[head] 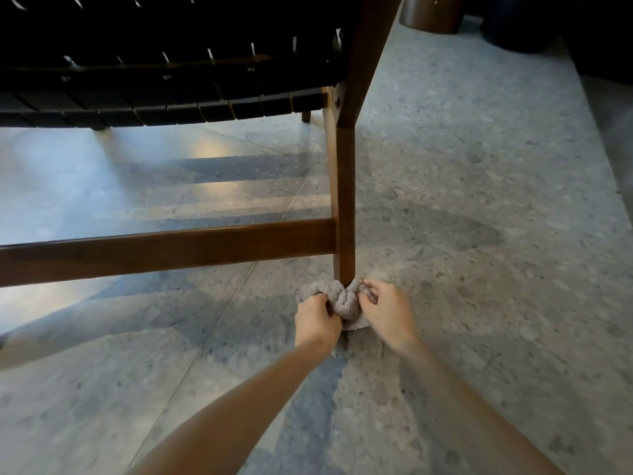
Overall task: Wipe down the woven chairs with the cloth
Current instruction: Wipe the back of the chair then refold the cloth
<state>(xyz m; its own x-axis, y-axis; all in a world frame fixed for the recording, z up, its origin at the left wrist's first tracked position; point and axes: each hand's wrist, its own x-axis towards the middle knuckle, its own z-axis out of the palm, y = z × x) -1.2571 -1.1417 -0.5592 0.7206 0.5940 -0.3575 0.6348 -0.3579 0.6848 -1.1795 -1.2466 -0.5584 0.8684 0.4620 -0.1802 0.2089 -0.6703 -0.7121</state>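
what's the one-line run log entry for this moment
step: wiping chair leg base | cloth: bunched around leg at floor | left hand: gripping cloth | right hand: gripping cloth | woven seat: untouched

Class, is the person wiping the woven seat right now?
No, both hands, left hand and right hand, hold the cloth around the chair leg.

The foot of the wooden chair leg point(346, 214) is hidden inside the bunched grey cloth point(344, 299), just beyond the fingers point(325, 299) of both hands. The woven seat point(164, 94) is cut off above and left.
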